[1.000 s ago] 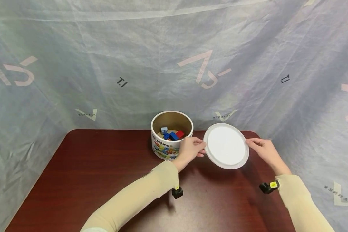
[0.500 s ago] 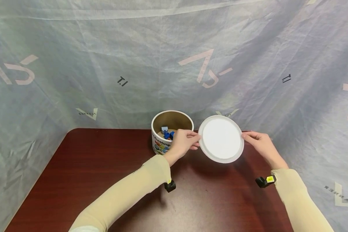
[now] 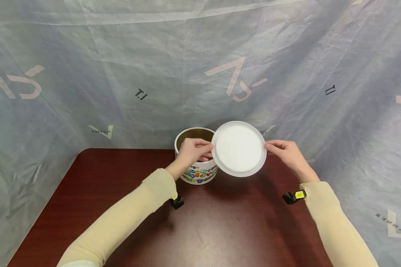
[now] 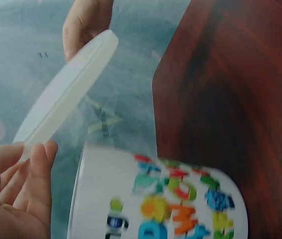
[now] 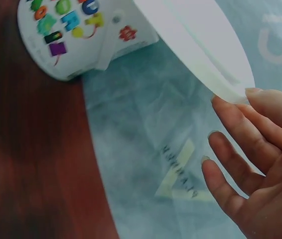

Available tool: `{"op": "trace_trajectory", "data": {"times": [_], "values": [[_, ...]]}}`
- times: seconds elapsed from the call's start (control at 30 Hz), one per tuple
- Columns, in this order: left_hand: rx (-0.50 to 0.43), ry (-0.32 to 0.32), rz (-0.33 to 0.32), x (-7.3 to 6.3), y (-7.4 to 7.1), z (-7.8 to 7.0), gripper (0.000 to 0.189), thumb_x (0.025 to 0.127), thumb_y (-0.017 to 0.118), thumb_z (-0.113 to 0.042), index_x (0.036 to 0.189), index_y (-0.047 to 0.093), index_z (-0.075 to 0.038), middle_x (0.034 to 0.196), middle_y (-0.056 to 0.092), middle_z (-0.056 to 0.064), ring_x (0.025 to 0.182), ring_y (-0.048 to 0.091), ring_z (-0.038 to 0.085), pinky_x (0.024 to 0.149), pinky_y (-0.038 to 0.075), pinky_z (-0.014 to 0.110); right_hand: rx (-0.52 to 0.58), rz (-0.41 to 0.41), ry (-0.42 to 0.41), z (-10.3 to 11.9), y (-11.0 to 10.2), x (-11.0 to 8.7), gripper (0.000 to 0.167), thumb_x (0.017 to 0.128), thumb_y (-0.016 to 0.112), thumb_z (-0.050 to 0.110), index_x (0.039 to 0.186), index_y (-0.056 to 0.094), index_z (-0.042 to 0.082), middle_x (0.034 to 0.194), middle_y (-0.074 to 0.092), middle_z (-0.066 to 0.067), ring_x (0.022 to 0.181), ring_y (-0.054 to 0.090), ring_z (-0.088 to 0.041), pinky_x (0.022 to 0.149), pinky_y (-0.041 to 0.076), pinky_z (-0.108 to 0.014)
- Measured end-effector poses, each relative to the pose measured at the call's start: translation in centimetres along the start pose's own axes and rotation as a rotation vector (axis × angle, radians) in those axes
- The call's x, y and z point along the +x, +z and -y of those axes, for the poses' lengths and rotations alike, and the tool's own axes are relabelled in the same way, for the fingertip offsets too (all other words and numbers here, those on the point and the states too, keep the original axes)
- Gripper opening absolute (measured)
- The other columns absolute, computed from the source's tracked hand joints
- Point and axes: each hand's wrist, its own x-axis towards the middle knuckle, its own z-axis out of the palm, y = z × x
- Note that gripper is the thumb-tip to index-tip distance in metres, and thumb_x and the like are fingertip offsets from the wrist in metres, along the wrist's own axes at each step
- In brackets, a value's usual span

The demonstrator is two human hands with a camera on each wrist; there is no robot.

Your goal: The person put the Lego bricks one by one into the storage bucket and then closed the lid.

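A round white lid [image 3: 239, 149] is held in the air between both hands, tilted so its face shows in the head view. My left hand [image 3: 193, 151] pinches its left edge, and my right hand [image 3: 285, 152] pinches the right edge between thumb and fingers. Just left of the lid stands a white bucket [image 3: 199, 175] printed with colourful pictures and letters. The left hand is in front of the bucket's open mouth and hides the blocks inside. In the left wrist view the lid [image 4: 69, 87] is seen edge-on, above and apart from the bucket [image 4: 151, 199].
The bucket stands near the back edge of a dark red wooden table [image 3: 220, 230]. Behind the table and at its sides hangs a grey printed cloth [image 3: 173, 74], close to the bucket and the lid.
Both hands have carried the lid left and upward, from the bucket's right side to beside its rim. The bucket has stayed put; its blocks are now hidden by the left hand.
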Motion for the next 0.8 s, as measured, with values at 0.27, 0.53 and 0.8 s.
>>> {"op": "trace_trajectory", "data": {"times": [0.27,0.53,0.8], "values": [[0.050,0.018,0.016,0.9,-3.5,-0.4,0.029,0.099,0.075,-0.016,0.120,0.075,0.004,0.105,0.078,0.020,0.083,0.079,0.024,0.071,0.064,0.031,0.003,0.067,-0.027,2.5,0.7,1.6,0.047,0.103,0.068,0.038,0.136,0.069,0.004,0.133,0.069,-0.011,0.108,0.069,-0.012,0.102,0.051,-0.040],[0.105,0.059,0.004,1.7,-6.8,-0.8,0.029,0.099,0.074,-0.017,0.122,0.076,0.002,0.109,0.077,0.020,0.088,0.079,0.023,0.080,0.063,0.043,-0.005,0.094,-0.081,4.4,2.2,3.3,0.044,0.102,0.070,0.035,0.133,0.071,0.004,0.130,0.071,-0.017,0.122,0.063,-0.026,0.106,0.048,-0.044],[0.161,0.118,-0.044,2.2,-9.1,-2.0,0.029,0.099,0.074,-0.017,0.121,0.076,0.003,0.109,0.077,0.020,0.083,0.078,0.020,0.073,0.064,0.037,-0.025,0.082,-0.125,6.1,3.5,5.1,0.041,0.100,0.072,0.035,0.128,0.073,0.004,0.120,0.075,-0.017,0.119,0.066,-0.030,0.107,0.048,-0.050]]}}
